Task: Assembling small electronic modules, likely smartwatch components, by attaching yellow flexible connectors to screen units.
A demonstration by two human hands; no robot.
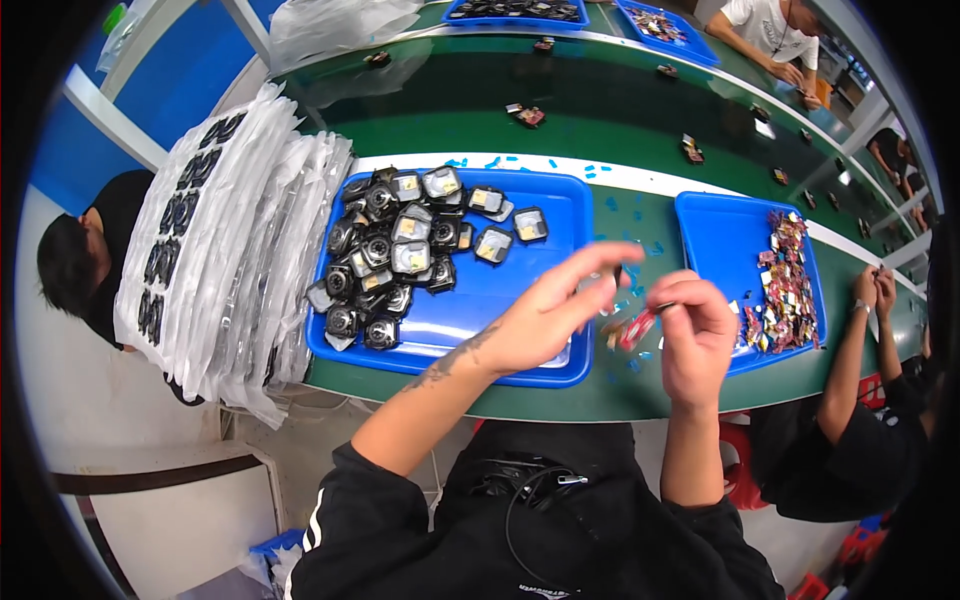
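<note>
My right hand (695,335) is closed in a pinch around a small red circuit board assembly (637,327), which is blurred by motion. To its left, my left hand (562,312) reaches over the right edge of a blue tray (480,355), thumb and fingers stretched out and apart. A dark spot shows by its fingertips; I cannot tell what it is. In that tray, on its left side, black housings with round lens-like parts (378,250) lie heaped. A second blue tray (700,215) to the right holds a pile of small circuit board assemblies (783,285).
Plastic-wrapped trays of black parts (215,250) are stacked at the left. Small blue scraps (632,285) litter the green table. Beyond a white rail, a green conveyor (440,95) carries scattered assemblies. Co-workers' hands (875,290) are at the right; another person (775,40) sits across.
</note>
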